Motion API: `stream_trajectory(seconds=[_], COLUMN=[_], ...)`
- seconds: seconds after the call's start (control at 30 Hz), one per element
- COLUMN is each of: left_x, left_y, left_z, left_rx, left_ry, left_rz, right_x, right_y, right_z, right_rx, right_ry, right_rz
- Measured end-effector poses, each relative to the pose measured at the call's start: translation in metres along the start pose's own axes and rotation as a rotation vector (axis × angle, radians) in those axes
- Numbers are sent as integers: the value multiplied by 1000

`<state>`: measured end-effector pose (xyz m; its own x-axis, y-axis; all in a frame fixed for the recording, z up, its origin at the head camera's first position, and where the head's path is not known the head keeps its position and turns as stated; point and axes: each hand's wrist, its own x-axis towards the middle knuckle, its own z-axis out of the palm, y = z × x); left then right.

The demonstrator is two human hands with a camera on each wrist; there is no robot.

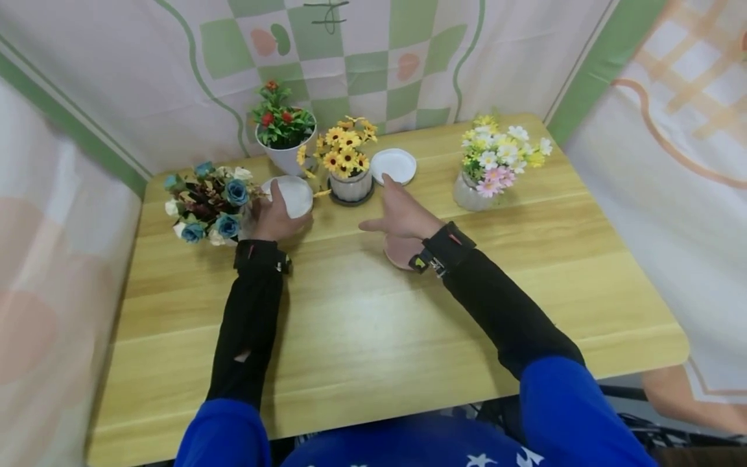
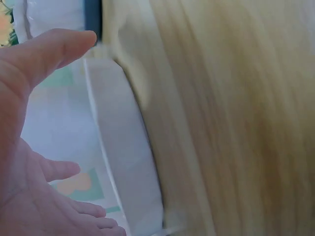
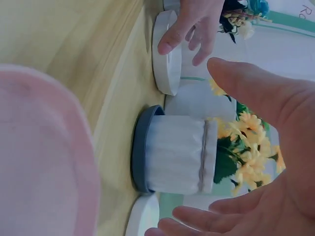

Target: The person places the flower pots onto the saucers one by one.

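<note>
My left hand is at the near-left edge of a white saucer, with its thumb and fingers spread; the left wrist view shows the thumb extended over the saucer's rim. Out in front of me, my right hand hovers with spread fingers and nothing in its palm. A pink saucer lies partly hidden below that wrist. Between the hands, slightly farther back, a ribbed white pot of yellow flowers stands on a dark saucer. Another white saucer lies beyond my right fingertips.
Blue and white artificial flowers stand just left of my left hand. Behind the saucer is a white pot with red flowers. A vase of white, yellow and pink flowers stands at the right. Patterned curtains border the wooden table.
</note>
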<state>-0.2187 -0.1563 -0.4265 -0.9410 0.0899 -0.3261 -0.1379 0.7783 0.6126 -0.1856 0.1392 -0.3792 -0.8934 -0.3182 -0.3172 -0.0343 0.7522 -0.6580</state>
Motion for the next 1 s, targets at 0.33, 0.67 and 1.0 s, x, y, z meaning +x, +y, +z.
stream_trajectory(seconds=[0.33, 0.67, 1.0], left_x=[-29, -62, -65], left_y=[27, 70, 98], left_z=[25, 82, 129], left_rx=[146, 74, 67], left_ry=[-50, -224, -202], left_rz=[157, 407, 514], right_x=[-53, -96, -92], right_y=[43, 86, 132], right_z=[-14, -30, -50], right_rx=[1, -40, 67], right_ry=[50, 115, 346], right_rz=[98, 256, 206])
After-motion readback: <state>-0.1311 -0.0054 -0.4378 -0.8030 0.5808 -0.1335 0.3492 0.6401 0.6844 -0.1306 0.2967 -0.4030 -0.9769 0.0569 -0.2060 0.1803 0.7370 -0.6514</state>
